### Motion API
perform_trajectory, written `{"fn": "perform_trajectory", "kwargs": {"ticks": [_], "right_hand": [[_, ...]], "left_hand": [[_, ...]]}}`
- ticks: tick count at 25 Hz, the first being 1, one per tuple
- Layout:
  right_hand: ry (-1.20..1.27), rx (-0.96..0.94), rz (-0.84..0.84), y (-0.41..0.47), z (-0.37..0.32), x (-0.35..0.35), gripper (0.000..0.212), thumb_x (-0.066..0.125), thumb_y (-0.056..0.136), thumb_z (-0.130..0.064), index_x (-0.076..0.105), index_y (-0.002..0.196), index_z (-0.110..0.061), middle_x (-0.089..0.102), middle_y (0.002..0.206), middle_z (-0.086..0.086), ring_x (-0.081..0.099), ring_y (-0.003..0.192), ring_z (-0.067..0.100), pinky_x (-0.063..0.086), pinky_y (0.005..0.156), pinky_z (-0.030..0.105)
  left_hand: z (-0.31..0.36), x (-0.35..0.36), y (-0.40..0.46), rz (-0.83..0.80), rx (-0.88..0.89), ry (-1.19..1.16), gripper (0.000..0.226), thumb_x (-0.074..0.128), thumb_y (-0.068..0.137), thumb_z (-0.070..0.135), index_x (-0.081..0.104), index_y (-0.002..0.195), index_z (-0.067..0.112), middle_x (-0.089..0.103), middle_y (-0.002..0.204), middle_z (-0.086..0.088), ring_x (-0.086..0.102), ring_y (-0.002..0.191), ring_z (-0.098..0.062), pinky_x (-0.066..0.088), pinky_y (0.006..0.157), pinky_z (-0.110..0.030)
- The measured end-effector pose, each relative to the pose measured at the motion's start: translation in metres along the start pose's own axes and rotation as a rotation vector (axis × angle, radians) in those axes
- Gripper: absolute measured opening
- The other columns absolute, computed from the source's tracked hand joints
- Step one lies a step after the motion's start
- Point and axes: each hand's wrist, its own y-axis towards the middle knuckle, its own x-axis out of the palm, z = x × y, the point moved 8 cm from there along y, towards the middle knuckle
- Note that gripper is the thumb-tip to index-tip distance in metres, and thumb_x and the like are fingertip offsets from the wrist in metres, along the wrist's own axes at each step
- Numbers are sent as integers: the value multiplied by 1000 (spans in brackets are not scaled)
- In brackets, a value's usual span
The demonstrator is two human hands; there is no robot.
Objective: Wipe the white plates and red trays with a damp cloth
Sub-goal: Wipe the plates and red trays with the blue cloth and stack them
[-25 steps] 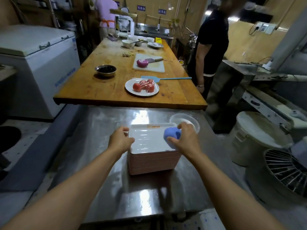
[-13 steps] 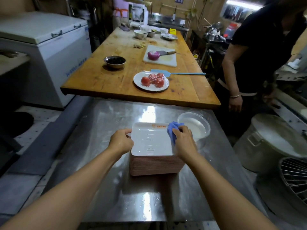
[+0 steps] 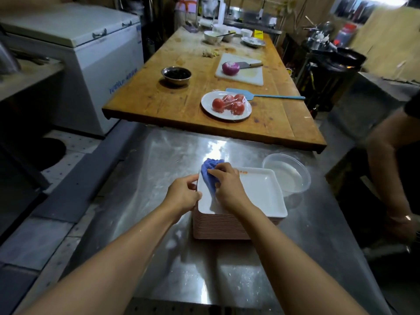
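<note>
On the steel counter (image 3: 159, 169), left hand (image 3: 181, 196) pinches orange-lettered white plate (image 3: 256, 192); right hand (image 3: 227, 185) grips blue cloth (image 3: 210, 171).

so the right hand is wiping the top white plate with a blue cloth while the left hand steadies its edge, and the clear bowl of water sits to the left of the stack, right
Not quite: the clear bowl of water sits to the right of the stack, not the left. The head view shows this. The rest holds: the right hand wipes the top white plate with the blue cloth while the left hand steadies its edge.
</note>
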Motion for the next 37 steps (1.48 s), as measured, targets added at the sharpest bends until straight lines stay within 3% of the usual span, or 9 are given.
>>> {"fn": "perform_trajectory", "kwargs": {"ticks": [4,7,15,18,22,25,29,34,37], "right_hand": [[71,7,-97,-7,-2,0,37,47,89,6,59,123,-1,49,131,18,45,120,30,28,95,10],[83,-8,-184,-31,-1,0,33,48,90,3,65,117,-4,53,127,17,51,116,28,28,88,8],[-15,-84,-136,-73,2,-11,30,53,88,-2,67,113,-11,58,123,7,48,112,24,37,97,27],[-75,18,-44,-80,30,-33,30,52,85,-1,69,108,-11,60,118,6,51,110,27,41,94,37],[-302,190,59,-85,80,-65,28,50,83,-1,67,104,-7,58,116,11,50,106,30,43,86,36],[-430,224,31,-64,85,-61,30,50,87,-7,56,116,-7,48,124,10,44,109,29,44,84,35],[-319,154,6,-33,64,-38,54,60,81,-9,45,133,-12,36,139,9,37,118,31,37,97,33],[-201,-76,-130,-34,12,2,40,47,92,-10,51,132,-15,40,141,8,35,122,30,29,103,32],[-115,-149,-223,-51,3,4,42,49,89,-9,56,129,-18,45,139,6,38,121,27,28,104,31]], "left_hand": [[-3,-1,1,-15,-23,-36,56,52,85,-11,52,133,19,50,83,-3,49,67,-18,48,44,-20],[-4,0,0,-27,-29,-36,55,49,85,-13,55,129,20,54,82,-2,50,64,-15,48,47,-22],[4,1,-3,65,-4,44,55,49,85,-13,56,128,20,54,75,1,53,60,-14,48,38,-18],[4,0,-4,71,-1,75,56,50,85,-11,55,130,21,55,78,0,55,64,-13,47,39,-19],[4,2,-3,65,10,79,59,51,83,-13,55,130,22,59,85,-6,58,69,-16,48,43,-20],[3,1,-2,60,8,59,61,50,81,-16,56,129,21,61,85,-7,60,70,-16,48,42,-19],[2,1,-2,73,6,39,60,50,82,-16,57,128,21,60,81,-4,59,68,-15,49,41,-19],[-1,3,-4,83,-11,13,55,48,86,-11,54,131,20,60,89,-8,59,71,-18,54,51,-26],[-1,3,-3,90,-16,23,53,48,86,-10,54,130,19,61,100,-16,59,80,-26,56,66,-40]]}}
